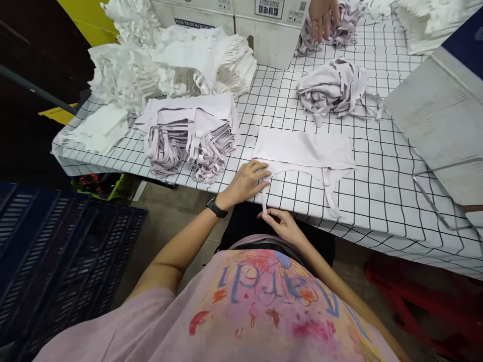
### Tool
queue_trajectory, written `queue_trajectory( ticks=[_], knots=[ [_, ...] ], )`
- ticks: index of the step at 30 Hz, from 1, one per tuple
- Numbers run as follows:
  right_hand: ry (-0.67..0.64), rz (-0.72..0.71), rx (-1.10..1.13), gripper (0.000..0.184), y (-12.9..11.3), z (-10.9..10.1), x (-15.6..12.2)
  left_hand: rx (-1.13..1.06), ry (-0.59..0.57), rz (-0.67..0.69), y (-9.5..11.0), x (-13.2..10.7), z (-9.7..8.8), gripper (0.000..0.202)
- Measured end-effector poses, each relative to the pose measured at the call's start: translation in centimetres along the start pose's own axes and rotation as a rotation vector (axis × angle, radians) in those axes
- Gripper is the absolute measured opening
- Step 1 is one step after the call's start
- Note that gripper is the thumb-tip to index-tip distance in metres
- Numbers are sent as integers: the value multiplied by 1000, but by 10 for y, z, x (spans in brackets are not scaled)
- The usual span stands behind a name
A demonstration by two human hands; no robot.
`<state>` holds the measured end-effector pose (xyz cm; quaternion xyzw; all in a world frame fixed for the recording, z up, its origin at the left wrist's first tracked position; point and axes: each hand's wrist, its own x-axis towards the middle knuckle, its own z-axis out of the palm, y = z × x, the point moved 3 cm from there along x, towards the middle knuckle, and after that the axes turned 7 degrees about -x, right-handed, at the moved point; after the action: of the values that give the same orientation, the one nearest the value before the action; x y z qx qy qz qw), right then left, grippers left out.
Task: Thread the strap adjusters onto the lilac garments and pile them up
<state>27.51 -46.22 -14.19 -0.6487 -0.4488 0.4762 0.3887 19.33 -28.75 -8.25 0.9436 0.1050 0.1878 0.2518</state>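
Observation:
A pale lilac strappy garment (304, 148) lies flat on the checked tablecloth (377, 191) in front of me. My left hand (247, 182) rests on its lower left corner, fingers curled and pressing the fabric down. My right hand (284, 224) is at the table's front edge, pinching the end of the garment's thin left strap (264, 201). The second strap (330, 196) hangs loose toward the edge. A black watch (216, 207) is on my left wrist.
A folded stack of lilac garments (192, 136) sits to the left, white piles (151, 65) behind it. A crumpled lilac heap (334, 88) lies beyond. Another person's hand (323, 17) touches a further heap. Cardboard boxes (271, 30) stand at the back, dark blue crates (56, 261) on the floor left.

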Motion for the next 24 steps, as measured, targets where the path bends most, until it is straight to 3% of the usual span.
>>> queue_trajectory(
  ticks=[4, 11, 17, 20, 24],
  knots=[
    [2, -3, -220, 38, -30, -17, -37, 39, 21, 9, -1, -2, 2, 31],
    [-48, 66, -227, 40, -49, -30, -89, 25, 17, -30, -2, 0, 7, 30],
    [64, 152, -66, 48, -65, -32, -116, 26, 18, -39, -3, 0, 9, 29],
    [73, 197, 77, 31, -77, -34, -126, 16, 19, -37, -4, 0, 9, 30],
    [117, 207, 233, 25, -82, -40, -131, 10, 34, -28, -5, 0, 10, 31]
  ],
)
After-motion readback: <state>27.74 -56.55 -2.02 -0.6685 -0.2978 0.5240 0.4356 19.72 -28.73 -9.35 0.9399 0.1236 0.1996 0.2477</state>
